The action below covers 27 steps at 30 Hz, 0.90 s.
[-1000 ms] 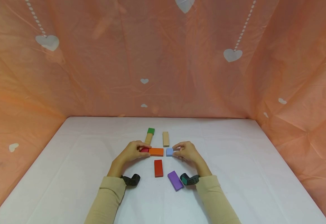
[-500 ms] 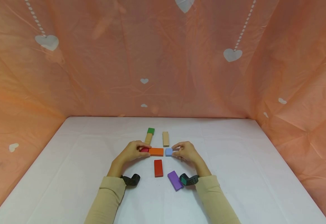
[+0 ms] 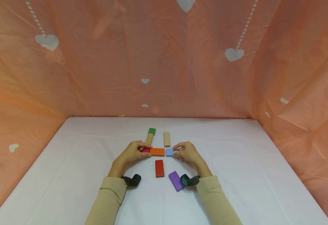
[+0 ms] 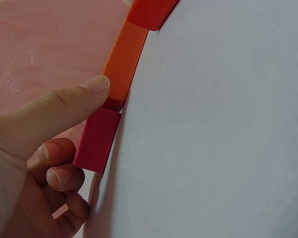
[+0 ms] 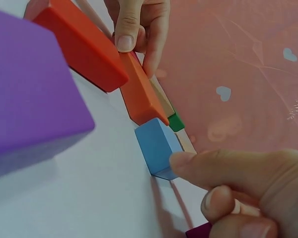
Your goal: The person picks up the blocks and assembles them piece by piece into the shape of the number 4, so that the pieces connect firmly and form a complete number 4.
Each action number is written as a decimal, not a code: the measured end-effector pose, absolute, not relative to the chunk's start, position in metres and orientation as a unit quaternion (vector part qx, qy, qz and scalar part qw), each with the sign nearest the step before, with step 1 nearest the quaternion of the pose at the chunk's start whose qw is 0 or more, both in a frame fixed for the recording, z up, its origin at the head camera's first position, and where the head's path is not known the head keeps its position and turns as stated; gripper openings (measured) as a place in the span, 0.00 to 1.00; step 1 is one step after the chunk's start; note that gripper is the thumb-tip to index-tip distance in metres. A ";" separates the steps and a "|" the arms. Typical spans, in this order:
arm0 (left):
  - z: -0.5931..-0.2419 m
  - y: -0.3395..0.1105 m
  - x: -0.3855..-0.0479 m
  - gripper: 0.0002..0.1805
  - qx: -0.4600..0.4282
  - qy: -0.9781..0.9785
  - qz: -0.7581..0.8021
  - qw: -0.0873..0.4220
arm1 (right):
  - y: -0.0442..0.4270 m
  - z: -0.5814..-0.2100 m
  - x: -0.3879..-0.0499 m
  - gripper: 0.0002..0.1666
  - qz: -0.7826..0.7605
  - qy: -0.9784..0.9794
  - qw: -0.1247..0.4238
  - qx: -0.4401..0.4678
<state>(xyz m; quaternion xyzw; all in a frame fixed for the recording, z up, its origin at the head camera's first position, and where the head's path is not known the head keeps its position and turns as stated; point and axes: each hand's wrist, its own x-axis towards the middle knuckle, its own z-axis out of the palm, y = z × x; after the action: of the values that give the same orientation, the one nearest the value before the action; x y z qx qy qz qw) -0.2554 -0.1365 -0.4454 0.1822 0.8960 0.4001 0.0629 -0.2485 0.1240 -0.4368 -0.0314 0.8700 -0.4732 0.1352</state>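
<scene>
My left hand pinches the left end of an orange block between thumb and index finger. A crimson block touches that same end, partly covered by the fingers in the head view. My right hand pinches a small light blue block by its right side, the thumb on its near edge. A narrow gap parts the blue block from the orange block in the head view. Both lie flat on the white table.
A green block sits at the far end of one beige block; another beige block lies behind the gap. Nearer lie a red block and a tilted purple block, close to the right wrist camera.
My right hand has slid the light blue block slightly left, narrowing its gap to the orange block. The left hand holds still, and the other blocks stay put.
</scene>
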 end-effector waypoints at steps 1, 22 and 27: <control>-0.445 -0.136 -0.255 0.17 0.181 0.896 0.400 0.063 | 0.124 -0.437 -0.249 0.16 -0.473 0.870 0.135 -0.030; -0.447 -0.136 -0.256 0.17 0.175 0.898 0.398 0.069 | 0.122 -0.437 -0.248 0.16 -0.482 0.865 0.132 -0.032; -0.445 -0.136 -0.255 0.17 0.180 0.896 0.401 0.066 | 0.122 -0.438 -0.247 0.17 -0.483 0.865 0.128 -0.045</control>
<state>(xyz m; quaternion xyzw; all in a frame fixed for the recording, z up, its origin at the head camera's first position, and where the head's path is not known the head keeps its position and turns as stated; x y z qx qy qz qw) -0.2549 -0.1365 -0.4450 0.1795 0.8960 0.4007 0.0660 -0.2475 0.1221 -0.4378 -0.0450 0.8652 -0.4826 0.1284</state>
